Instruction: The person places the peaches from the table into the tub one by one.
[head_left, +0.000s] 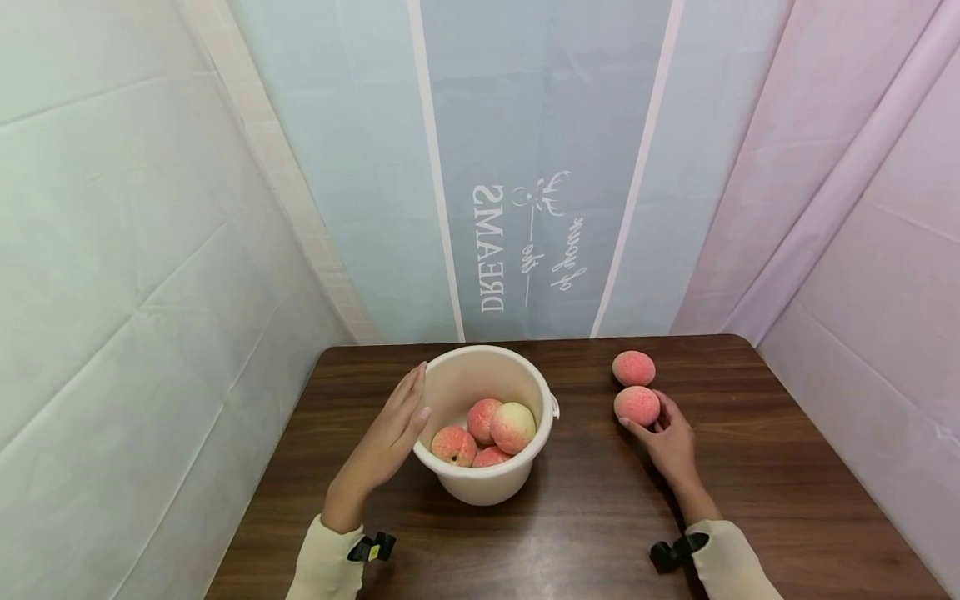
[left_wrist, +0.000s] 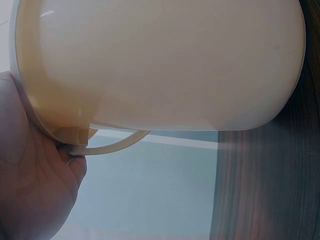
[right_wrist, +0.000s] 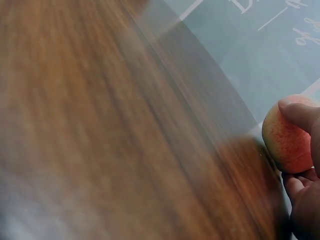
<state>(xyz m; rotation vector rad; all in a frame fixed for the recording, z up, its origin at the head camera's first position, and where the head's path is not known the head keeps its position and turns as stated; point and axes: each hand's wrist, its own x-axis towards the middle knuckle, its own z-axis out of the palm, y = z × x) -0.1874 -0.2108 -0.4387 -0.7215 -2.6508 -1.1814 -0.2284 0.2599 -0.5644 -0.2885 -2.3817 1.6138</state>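
Observation:
A cream-white bucket stands upright on the table with several pink-and-yellow peaches inside. My left hand rests on the left side of its rim, fingers straight. The left wrist view shows the bucket's wall close up, with its handle beside the hand. At the right, my right hand grips a peach between thumb and fingers. That peach also shows in the right wrist view. Another peach lies just behind it.
The dark brown wooden table has its far edge against a blue-grey hanging cloth with white lettering. Pale cloth walls enclose the left and right sides.

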